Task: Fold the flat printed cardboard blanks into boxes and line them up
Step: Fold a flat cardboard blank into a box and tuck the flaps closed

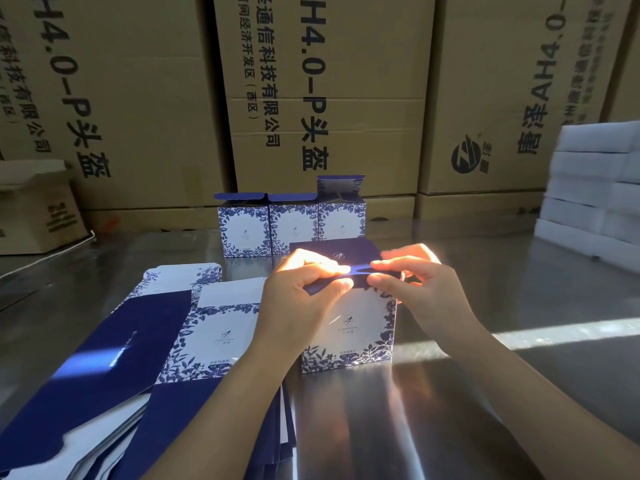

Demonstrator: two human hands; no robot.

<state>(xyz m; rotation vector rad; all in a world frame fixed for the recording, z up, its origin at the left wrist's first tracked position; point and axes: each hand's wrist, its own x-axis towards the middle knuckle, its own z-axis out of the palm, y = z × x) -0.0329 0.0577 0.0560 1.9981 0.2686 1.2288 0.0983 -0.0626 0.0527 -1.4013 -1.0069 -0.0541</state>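
My left hand (301,289) and right hand (426,289) each pinch the top flap (360,270) of 1 box (349,327). Judged light, thin card that dents easily; hold near the creases.

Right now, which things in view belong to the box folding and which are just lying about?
Job: half-folded box, its top flap pinched by left hand and right hand; row of three folded boxes; stack of flat blanks.
Lying about: brown shipping cartons; stacked white blocks; small open carton.
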